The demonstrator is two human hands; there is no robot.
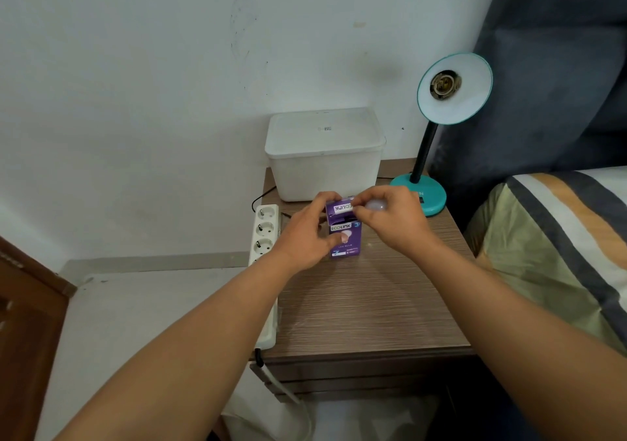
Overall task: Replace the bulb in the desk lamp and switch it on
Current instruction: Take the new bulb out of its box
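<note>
A teal desk lamp (428,193) stands at the back right of the bedside table, its shade tilted toward me with an empty socket (445,84). A purple bulb box (345,232) stands upright on the table with its top flap open. My left hand (303,235) grips the box's left side. My right hand (393,218) is at the box's top right and holds a white bulb (376,205), whose rounded end shows between the fingers. The fingertips of that hand touch the open flap.
A white lidded plastic tub (324,155) sits at the table's back, just behind the box. A white power strip (264,237) lies along the wooden table (366,305) left edge. A bed with a striped cover (559,237) and a dark headboard is at the right.
</note>
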